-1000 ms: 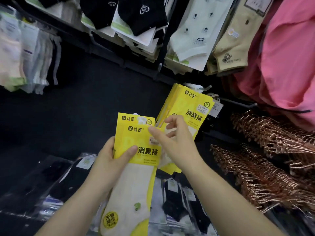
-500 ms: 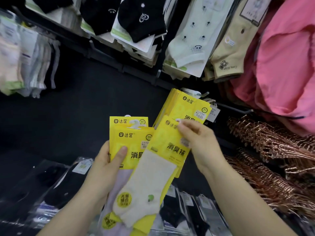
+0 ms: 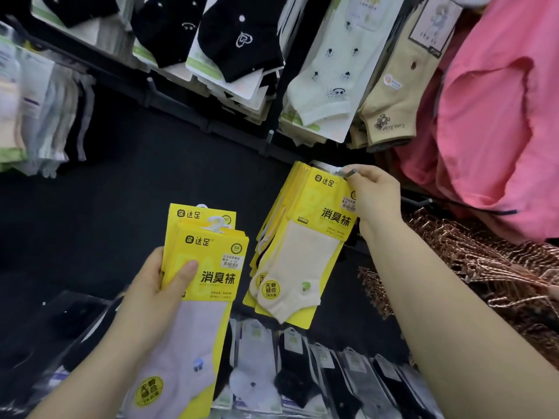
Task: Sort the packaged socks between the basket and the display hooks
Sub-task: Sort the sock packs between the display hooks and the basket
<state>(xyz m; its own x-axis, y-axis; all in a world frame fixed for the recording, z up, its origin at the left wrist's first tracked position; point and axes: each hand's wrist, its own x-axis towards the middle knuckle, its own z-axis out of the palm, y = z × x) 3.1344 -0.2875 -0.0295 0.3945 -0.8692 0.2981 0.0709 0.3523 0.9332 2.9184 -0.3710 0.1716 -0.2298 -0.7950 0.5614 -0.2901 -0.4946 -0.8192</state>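
My left hand (image 3: 157, 285) grips a small stack of yellow sock packs (image 3: 208, 267); the front one shows a pale lilac sock. My thumb lies across its yellow card. My right hand (image 3: 370, 192) pinches the top right corner of a yellow pack with a cream sock (image 3: 305, 246), at the display hook's tip. That pack hangs at the front of several yellow packs on the same hook. The hook itself is mostly hidden by my fingers. No basket shows.
Black, white and tan sock packs (image 3: 320, 86) hang on the row above. Clear-bagged socks (image 3: 39, 116) hang at left. More packs (image 3: 302, 373) hang below. Copper hangers (image 3: 484, 267) pile at right under a pink garment (image 3: 499, 116).
My right hand took the cream sock pack off the stack in my left hand and carried it up and right onto the hook's hanging packs. The left stack now shows a lilac sock.
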